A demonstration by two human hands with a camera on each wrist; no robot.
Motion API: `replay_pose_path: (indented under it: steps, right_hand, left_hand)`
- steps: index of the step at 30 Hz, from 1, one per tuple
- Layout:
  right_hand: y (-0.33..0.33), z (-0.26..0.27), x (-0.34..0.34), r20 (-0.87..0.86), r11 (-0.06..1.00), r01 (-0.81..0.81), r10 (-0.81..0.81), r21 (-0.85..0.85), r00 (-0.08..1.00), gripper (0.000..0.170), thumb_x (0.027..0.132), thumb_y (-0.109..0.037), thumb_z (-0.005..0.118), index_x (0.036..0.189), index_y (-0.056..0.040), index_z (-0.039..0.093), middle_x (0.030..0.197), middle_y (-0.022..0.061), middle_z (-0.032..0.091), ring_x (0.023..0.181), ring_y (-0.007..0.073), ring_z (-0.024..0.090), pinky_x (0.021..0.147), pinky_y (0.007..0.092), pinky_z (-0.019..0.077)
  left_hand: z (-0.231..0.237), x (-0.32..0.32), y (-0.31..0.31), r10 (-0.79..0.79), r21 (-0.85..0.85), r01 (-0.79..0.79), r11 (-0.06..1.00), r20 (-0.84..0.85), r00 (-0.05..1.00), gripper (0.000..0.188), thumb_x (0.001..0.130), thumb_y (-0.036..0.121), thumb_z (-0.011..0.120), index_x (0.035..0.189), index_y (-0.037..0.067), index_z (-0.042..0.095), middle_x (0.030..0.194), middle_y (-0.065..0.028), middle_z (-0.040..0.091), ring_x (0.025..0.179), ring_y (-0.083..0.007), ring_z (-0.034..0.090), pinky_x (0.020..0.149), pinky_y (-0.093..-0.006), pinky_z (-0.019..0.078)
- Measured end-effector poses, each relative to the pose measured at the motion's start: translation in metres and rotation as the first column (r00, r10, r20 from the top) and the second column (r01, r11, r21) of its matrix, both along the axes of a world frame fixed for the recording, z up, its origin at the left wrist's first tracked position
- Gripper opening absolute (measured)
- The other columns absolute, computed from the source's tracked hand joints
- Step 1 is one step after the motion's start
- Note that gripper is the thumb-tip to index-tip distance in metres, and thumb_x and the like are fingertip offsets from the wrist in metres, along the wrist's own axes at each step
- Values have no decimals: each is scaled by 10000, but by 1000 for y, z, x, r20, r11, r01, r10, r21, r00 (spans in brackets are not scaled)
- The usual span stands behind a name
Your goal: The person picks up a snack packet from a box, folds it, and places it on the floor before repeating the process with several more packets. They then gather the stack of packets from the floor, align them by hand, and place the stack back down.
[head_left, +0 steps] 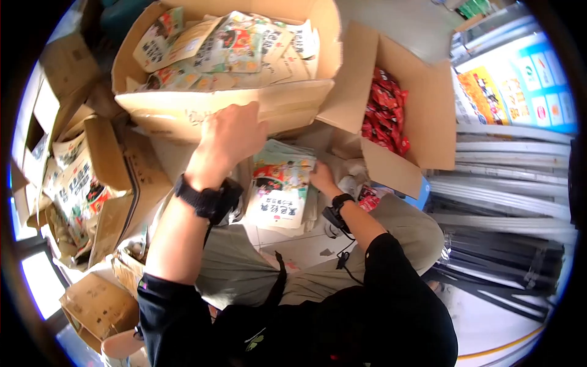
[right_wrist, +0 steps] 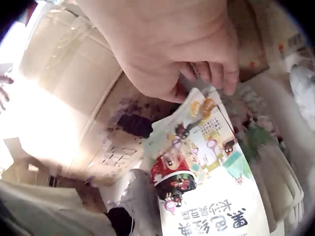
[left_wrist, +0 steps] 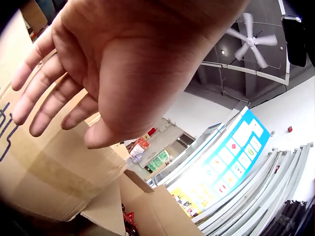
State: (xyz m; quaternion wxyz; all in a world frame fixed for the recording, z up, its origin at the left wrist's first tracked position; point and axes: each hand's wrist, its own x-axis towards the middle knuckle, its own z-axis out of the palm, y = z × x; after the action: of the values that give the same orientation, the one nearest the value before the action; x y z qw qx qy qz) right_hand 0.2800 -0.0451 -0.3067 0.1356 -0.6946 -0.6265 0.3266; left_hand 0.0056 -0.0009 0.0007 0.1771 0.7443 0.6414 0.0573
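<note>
Stack of stinky tofu pouches (head_left: 278, 202): between the legs, below the front wall of the pouch-filled carton (head_left: 287, 103). Right hand (head_left: 322, 177): fingers curled, pinching the stack's edge near a top corner. Left hand (head_left: 232, 137): open, fingers loosely extended beside that wall, holding nothing; contact cannot be confirmed. Risk: pouches are slick-looking and unevenly aligned; a one-sided grip could let lower ones slide out onto the tiled floor (head_left: 321, 243) or bend the pinched corner.

Ceiling fan (left_wrist: 250, 42) (white), poster (head_left: 520, 88) near pale rails (head_left: 507, 178)
</note>
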Motion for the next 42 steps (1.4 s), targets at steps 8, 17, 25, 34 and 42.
replay_pose_path:
  steps: [8,17,25,34,42]
  right_hand:
    - [18,151,-24,-336,923,-383,372,35,866,256,840,-154,614,1030,15,638,1039,201,663,893,354,651,766,384,518]
    - [45,203,110,309,938,-278,207,205,928,623,783,-433,685,1230,-20,552,1214,237,559,1142,394,528,972,455,430]
    - [34,146,144,507,992,-123,126,-40,853,961,619,-619,763,1353,-89,439,1389,215,435,1299,408,398,1030,596,291]
    - [50,147,233,328,955,-129,216,-266,920,858,625,-555,791,1278,-49,559,1212,197,616,1121,332,591,922,448,465]
    - [59,108,240,553,980,-198,170,-10,816,513,712,-584,697,926,-118,722,865,151,698,839,343,676,757,476,531]
  left_hand:
    - [3,32,10,-66,-63,64,996,-31,997,384,882,302,563,1157,39,609,912,-217,679,926,-377,646,838,-458,502]
    - [0,69,12,-131,6,131,991,-33,991,367,889,292,559,1152,43,618,912,-208,683,897,-369,655,821,-458,512]
    - [-15,101,19,-220,-8,220,975,-90,971,286,884,272,564,1029,36,637,850,-184,681,843,-383,663,766,-465,536]
    - [-102,246,27,-579,139,596,791,-145,802,304,793,258,636,1048,93,639,1066,-125,644,1008,-282,621,893,-444,473]
    - [-235,311,44,-455,416,445,793,-83,887,183,862,174,489,983,128,619,930,-77,611,959,-281,591,1137,-606,157]
